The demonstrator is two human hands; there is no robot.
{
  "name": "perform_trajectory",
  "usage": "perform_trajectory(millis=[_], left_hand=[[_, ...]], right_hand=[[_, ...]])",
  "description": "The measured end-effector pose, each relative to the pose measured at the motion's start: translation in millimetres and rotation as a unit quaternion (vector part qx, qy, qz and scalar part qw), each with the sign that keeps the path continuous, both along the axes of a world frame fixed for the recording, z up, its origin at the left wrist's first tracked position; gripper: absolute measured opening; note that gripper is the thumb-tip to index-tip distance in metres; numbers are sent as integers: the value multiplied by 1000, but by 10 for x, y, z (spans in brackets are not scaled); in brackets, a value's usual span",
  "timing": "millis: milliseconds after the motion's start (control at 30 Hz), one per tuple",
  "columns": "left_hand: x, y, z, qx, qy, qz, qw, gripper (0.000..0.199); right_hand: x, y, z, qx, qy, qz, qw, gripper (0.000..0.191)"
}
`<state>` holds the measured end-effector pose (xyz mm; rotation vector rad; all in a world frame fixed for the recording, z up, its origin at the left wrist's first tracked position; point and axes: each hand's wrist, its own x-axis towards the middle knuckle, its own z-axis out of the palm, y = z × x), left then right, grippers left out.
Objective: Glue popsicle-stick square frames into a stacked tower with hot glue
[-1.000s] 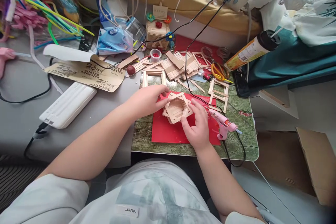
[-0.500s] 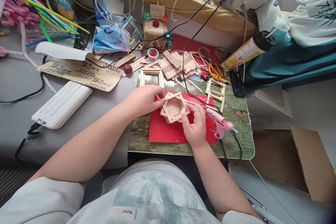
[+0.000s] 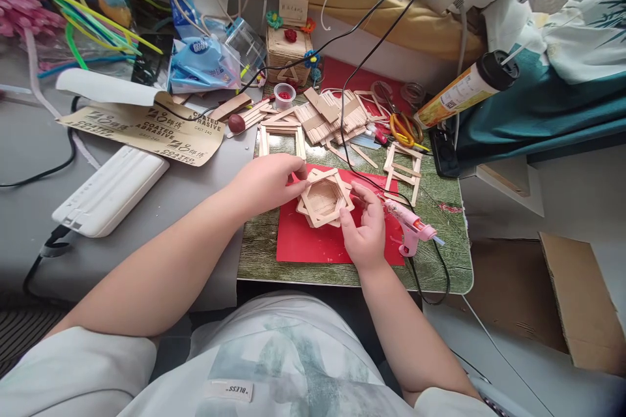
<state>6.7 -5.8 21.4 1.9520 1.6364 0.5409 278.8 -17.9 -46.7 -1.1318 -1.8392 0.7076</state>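
A small layered bowl of craft sticks (image 3: 325,216) sits on a red sheet (image 3: 313,249), its sticks glued in rotated, many-sided rings around a hollow middle. My left hand (image 3: 276,184) holds the bowl's upper left corner, thumb and curled fingers closed at the rim. On the other side my right hand (image 3: 366,228) is open, thumb and fingers apart, close to the bowl's right edge. A pink glue gun (image 3: 411,227) lies just right of that hand, with its nozzle toward the sheet.
Behind the bowl lie stacked craft sticks (image 3: 332,117), a stick frame (image 3: 281,137) and another frame (image 3: 403,169). Orange-handled scissors (image 3: 403,129) rest near a tilted drink cup (image 3: 469,91). A black cable (image 3: 348,143) crosses the work board. Sandpaper (image 3: 147,130) and a white power strip (image 3: 112,192) lie left.
My right fingers have eased away from the bowl's right edge and spread slightly. My left hand stays at the upper left corner. The view has shifted a little.
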Motion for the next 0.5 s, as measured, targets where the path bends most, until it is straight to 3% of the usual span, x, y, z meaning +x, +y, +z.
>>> perform_trajectory(millis=[300, 500], left_hand=[[-61, -14, 47, -16, -29, 7, 999, 28], [-279, 24, 147, -37, -23, 18, 999, 31]], right_hand=[[-3, 17, -3, -4, 18, 7, 1000, 54], [13, -9, 144, 43, -99, 15, 994, 56]])
